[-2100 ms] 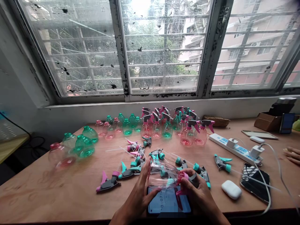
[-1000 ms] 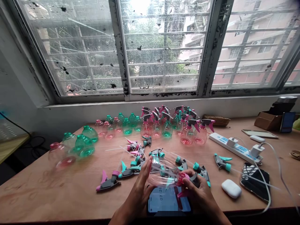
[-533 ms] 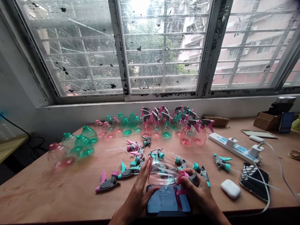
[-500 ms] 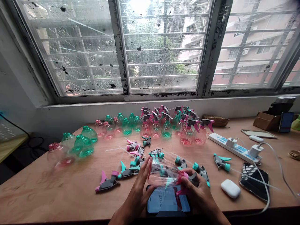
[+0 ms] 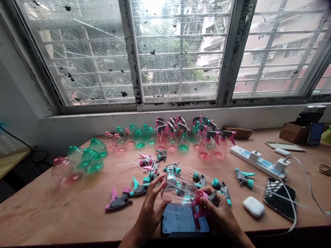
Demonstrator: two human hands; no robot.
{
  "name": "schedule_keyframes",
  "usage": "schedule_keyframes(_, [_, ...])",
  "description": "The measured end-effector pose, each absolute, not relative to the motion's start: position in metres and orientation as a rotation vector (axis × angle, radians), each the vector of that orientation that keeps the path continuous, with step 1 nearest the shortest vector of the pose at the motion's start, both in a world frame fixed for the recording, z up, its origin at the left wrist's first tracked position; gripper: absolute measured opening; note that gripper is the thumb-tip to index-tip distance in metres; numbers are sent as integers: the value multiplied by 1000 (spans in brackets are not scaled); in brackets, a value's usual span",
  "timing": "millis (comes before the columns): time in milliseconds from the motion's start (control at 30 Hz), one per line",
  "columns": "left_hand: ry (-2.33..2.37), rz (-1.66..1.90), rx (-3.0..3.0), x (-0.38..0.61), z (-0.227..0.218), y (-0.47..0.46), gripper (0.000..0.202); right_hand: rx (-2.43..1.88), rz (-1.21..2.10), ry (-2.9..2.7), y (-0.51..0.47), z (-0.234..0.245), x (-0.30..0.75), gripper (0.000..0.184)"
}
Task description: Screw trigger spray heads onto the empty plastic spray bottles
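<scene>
A clear pink spray bottle (image 5: 178,193) lies sideways between my hands, its base to the left. My left hand (image 5: 152,198) grips the base end with curved fingers. At the neck, my right hand (image 5: 216,208) is closed around the pink collar and grey-and-pink trigger head (image 5: 203,196). The dip tube shows through the bottle wall. Below the bottle, a lit phone (image 5: 178,220) lies on the table. Loose trigger sprayers are scattered around, including a pink-and-grey one (image 5: 119,200) at the left and a teal one (image 5: 222,189) beyond my right hand.
Open pink and green bottles (image 5: 92,160) stand at the left and back. Several bottles with spray heads (image 5: 184,139) stand at the back centre. To the right are a power strip (image 5: 258,162) with cables, a white earbud case (image 5: 253,206) and a dark phone (image 5: 279,199).
The fingers of my left hand have shifted and spread slightly around the bottle's base. The bottle has moved a little left, and my right hand keeps its hold at the neck.
</scene>
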State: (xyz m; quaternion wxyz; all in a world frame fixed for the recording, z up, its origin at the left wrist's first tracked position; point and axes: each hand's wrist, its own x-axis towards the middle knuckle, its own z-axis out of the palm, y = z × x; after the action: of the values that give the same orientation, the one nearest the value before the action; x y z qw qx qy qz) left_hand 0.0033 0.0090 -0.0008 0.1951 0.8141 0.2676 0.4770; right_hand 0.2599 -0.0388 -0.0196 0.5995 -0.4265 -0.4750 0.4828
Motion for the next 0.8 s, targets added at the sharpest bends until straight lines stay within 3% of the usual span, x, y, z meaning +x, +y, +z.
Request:
schedule_keyframes(133, [684,1308,2235,1,0,8,62,-998,1134,-1097,-39,-21,260,34])
schedule_keyframes(333, [748,1317,2245,0,-3,10,41,-981,1152,-1096,-37,-20,261,34])
schedule_keyframes(567, [642,1343,2159,2,-2,9,54,-967,1194,-1127,-37,-23,261,35])
schedule_keyframes(800, [729,1359,2215,4,-5,10,35,-924,1230,-1121,-36,-20,259,37])
